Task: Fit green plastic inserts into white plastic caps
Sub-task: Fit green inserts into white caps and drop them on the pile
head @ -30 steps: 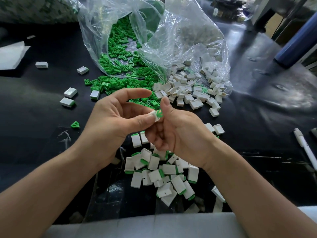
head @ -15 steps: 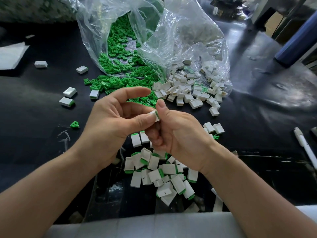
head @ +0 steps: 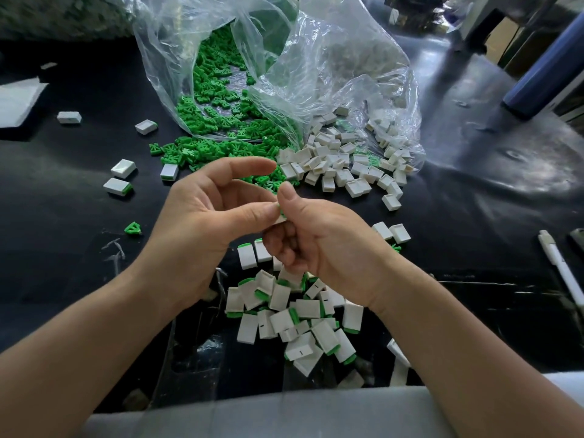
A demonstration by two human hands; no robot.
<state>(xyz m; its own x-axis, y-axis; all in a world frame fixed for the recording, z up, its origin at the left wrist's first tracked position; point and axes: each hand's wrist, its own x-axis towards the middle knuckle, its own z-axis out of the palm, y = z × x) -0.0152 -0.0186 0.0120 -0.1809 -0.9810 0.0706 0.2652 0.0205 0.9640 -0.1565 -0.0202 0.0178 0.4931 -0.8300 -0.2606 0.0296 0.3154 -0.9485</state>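
Note:
My left hand (head: 202, 222) and my right hand (head: 319, 245) meet above the black table. Between their thumbs and fingers they pinch one small white cap (head: 281, 218) with a green insert showing at its top edge; most of it is hidden by the fingers. Below the hands lies a pile of white caps with green inserts fitted (head: 294, 314). Loose green inserts (head: 221, 134) spill from a clear plastic bag (head: 316, 58). Empty white caps (head: 341, 165) lie in a heap at the bag's right mouth.
Stray caps (head: 121, 177) and one green insert (head: 132, 228) lie at the left. Two empty caps (head: 392, 232) sit right of my right hand. A white pen (head: 559, 267) lies at the right edge, a blue cylinder (head: 546, 67) at the back right. White paper (head: 15, 99) lies far left.
My right thumb has slid down over the cap, and the green insert shows less than a second ago. Both hands stay in the same place.

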